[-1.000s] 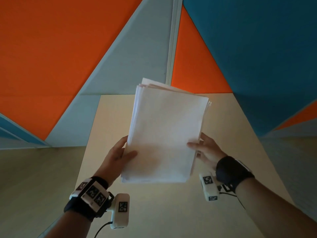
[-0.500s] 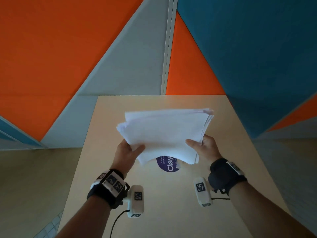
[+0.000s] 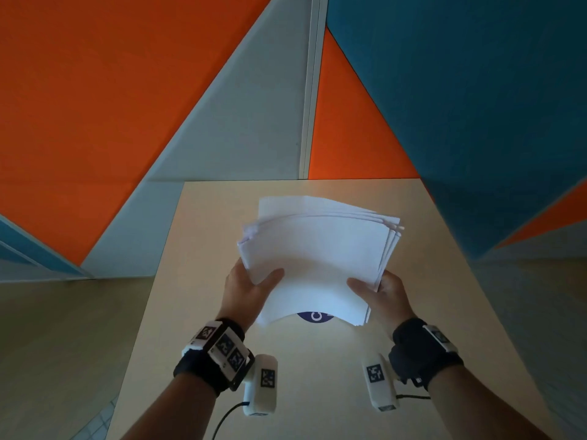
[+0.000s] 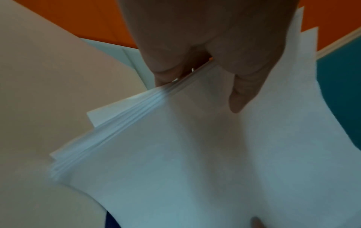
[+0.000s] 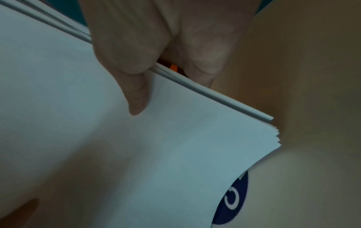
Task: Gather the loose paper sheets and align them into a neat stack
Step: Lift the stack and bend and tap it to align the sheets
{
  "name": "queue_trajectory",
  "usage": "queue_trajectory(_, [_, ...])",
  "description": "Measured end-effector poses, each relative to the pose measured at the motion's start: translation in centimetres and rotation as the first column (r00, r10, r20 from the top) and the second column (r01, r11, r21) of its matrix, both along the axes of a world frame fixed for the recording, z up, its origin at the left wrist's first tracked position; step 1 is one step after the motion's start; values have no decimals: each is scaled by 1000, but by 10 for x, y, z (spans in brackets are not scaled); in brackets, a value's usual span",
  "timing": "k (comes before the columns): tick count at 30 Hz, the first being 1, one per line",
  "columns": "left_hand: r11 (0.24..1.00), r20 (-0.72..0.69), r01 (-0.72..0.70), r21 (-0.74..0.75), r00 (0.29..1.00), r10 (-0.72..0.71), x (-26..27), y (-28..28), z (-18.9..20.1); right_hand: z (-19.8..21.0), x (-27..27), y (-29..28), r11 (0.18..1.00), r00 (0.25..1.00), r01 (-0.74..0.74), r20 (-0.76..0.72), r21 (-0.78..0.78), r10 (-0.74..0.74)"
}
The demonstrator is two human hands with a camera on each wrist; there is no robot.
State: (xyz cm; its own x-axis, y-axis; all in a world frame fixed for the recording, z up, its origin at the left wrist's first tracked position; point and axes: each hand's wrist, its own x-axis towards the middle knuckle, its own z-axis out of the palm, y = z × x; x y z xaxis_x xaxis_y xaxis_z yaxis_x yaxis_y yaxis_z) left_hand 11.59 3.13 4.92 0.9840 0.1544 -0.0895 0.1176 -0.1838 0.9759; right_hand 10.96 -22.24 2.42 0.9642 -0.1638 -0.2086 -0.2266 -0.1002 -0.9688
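The person is holding a bundle of white paper sheets (image 3: 317, 258) w/ both hands above the pale beige rectangular table (image 3: 203, 236), approx. over its middle. The left hand (image 3: 246, 292) is gripping the left edge of the bundle: the thumb is lying on top of the upper sheet and the other fingers are going under the sheets, so the paper is pinched between them (the left wrist view is showing this clearly, thumb (image 4: 246, 91) on top, edge of the sheets running into the hand). The right hand (image 3: 382, 295) is gripping the right edge in the same way, thumb (image 5: 134, 92) pressing on the top sheet, fingers below. The bundle is bending upward in the middle, and the near edge is curving like an arch. The sheets are not aligned: at the far edge and at the right corner several sheets are sticking out in a fan, and at the left corner the edges are also stepping one behind another. Under the near edge of the paper, a dark blue round sticker with white letters (image 3: 314, 316) is lying on the table, only partly visible. Each wrist is wearing a black band w/ a white camera unit carrying black-and-white square markers. Behind the table, wall panels in orange, light grey and teal (image 3: 460, 106) are standing.
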Motion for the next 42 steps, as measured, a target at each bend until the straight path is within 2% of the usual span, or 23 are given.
queue_trajectory(3, [990,29,16,-138,1000,-12,0,1,11,8,-2,-6,1000,999,-22,-25,15,22])
queue_trajectory(12, [938,152,100,-333,987,-52,1,0,42,29,0,-6,998,999,-43,-2,39,43])
queue_trajectory(16, [950,156,64,-306,988,-17,-2,-5,45,29,-4,-5,998,998,-38,50,55,35])
queue_trajectory(21, [966,165,50,-253,986,-8,-8,-8,42,21,-10,-5,994,999,33,-13,101,-31])
queue_trajectory(29, [939,215,22,-344,975,56,-8,-9,54,31,-15,-6,998,995,-39,89,41,36])
queue_trajectory(34, [941,184,-68,-332,974,135,-2,-16,58,27,-15,-6,999,996,-6,93,53,1])
queue_trajectory(42, [956,207,-59,-287,971,122,-4,-18,58,29,-15,-5,998,992,-2,123,63,-6])
